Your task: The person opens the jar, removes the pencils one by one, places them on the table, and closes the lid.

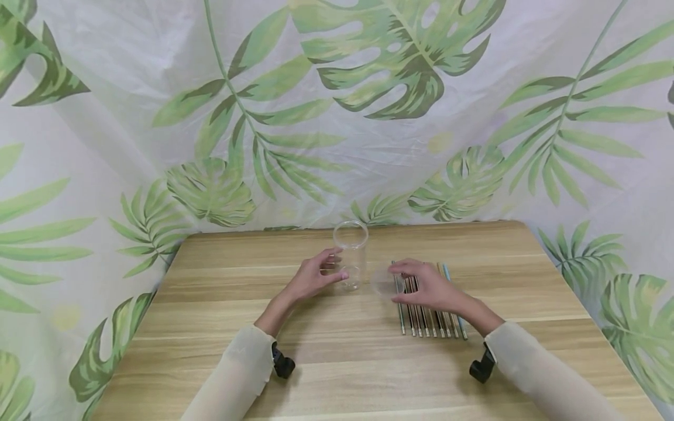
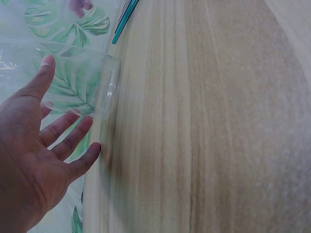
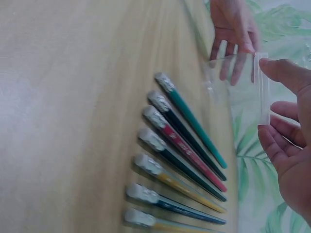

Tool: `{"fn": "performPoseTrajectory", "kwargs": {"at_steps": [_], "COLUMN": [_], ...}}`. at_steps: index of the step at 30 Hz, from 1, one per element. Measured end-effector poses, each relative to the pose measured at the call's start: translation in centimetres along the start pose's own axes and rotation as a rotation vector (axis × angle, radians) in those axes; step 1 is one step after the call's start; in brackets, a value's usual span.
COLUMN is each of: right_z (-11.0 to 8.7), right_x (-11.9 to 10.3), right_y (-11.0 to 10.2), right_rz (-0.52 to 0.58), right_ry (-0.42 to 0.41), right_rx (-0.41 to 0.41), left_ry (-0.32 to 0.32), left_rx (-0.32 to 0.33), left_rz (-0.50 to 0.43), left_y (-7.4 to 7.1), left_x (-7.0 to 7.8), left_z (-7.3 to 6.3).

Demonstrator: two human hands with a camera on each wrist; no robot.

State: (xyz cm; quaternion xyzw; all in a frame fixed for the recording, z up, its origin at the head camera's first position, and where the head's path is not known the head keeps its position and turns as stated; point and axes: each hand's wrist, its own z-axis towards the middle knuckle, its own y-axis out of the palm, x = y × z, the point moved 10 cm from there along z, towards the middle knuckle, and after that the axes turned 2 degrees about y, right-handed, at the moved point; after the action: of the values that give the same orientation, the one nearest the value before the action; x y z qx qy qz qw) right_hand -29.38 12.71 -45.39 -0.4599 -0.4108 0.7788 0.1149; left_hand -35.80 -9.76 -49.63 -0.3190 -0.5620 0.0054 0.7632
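A clear plastic jar with an uncovered round mouth stands upright on the table. My left hand is at its left side, thumb and fingers spread around the wall. In the left wrist view the fingers of that hand are loosely extended, with the jar beside them. My right hand pinches a clear round lid by its edge, to the right of the jar. The right wrist view shows the lid edge-on between thumb and fingertips.
Several pencils in different colours lie in a row under and near my right hand, eraser ends toward me. The wooden table meets a leaf-patterned cloth at its far edge. Each sleeve carries a small black camera.
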Motion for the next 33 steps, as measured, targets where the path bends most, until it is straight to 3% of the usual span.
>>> {"fn": "performPoseTrajectory", "kwargs": {"at_steps": [7, 12, 18, 33], "right_z": [0.3, 0.7, 1.1, 2.9], "right_x": [-0.8, -1.1, -1.0, -3.0], "right_y": [-2.6, -3.8, -4.9, -6.3], "right_rz": [0.075, 0.116, 0.164, 0.194], "right_ry": [-0.034, -0.001, 0.04, -0.014], "right_rx": [0.079, 0.126, 0.172, 0.244], "left_ry": [0.004, 0.009, 0.008, 0.007], "left_rx": [-0.005, -0.004, -0.007, -0.001], "left_rz": [-0.005, -0.005, -0.011, -0.001], "left_y": [0.0, 0.0, 0.1, 0.1], "left_x": [0.1, 0.2, 0.1, -0.1], "left_z": [0.1, 0.1, 0.0, 0.1]}}
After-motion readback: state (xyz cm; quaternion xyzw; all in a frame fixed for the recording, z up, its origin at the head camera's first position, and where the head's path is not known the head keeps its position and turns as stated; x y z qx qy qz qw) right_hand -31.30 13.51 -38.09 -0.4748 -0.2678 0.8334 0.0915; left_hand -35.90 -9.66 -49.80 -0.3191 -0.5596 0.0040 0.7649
